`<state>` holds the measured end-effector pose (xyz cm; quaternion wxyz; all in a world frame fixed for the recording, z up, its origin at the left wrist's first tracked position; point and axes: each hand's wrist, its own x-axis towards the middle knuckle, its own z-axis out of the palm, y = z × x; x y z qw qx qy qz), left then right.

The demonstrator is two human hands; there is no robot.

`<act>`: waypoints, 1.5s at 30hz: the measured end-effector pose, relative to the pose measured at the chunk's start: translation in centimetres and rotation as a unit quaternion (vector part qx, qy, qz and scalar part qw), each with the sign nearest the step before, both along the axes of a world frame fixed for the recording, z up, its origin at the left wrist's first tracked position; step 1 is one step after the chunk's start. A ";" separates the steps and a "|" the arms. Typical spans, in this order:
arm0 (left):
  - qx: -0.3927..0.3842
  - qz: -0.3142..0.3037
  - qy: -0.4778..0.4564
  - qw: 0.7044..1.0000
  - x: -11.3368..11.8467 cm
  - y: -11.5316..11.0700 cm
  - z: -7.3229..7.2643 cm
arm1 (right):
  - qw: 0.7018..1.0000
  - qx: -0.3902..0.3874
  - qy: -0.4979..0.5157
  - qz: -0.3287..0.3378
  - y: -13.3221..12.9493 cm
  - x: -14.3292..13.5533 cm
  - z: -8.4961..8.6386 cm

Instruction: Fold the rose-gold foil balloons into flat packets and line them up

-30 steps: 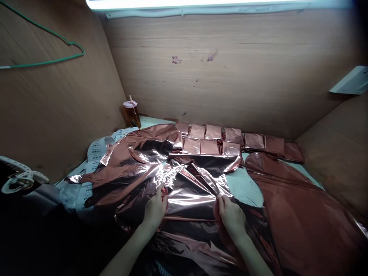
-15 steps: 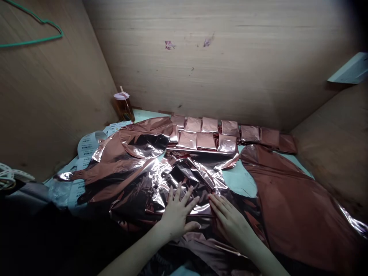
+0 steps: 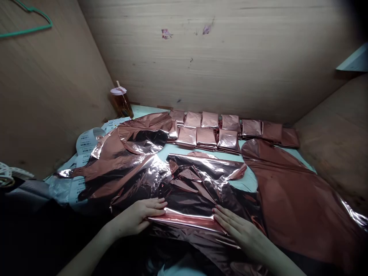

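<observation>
Little folded shiny packs (image 3: 187, 136) sit in rows at the back of the tabletop (image 3: 148, 111). A drink cup (image 3: 122, 104) stands in the left corner. Big shiny sheets (image 3: 299, 199) lie on both sides. Between them, the left hand (image 3: 140, 214) and right hand (image 3: 238, 228) rest open, fingers straight, on the middle sheet (image 3: 186, 201).

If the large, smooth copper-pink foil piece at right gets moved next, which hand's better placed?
Probably the right hand: it's nearer the large, smooth foil piece. Both hands touch the creased, shiny pink foil in the middle, but the left hand lies farther left.
</observation>
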<state>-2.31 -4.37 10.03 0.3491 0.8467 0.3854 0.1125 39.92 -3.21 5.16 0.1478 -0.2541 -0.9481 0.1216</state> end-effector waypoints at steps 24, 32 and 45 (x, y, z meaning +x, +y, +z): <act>0.081 0.485 0.108 0.864 7.1 3.7 -1.7 | 0.767 -0.461 0.280 -0.348 4.9 -1.2 -1.9; 0.238 0.127 0.151 0.951 13.8 4.3 -5.4 | 0.799 -0.339 0.177 -0.464 4.2 -1.8 0.7; 0.263 0.144 0.175 0.938 14.2 4.3 -6.7 | 0.919 0.113 -0.031 -0.376 2.6 -4.1 -4.4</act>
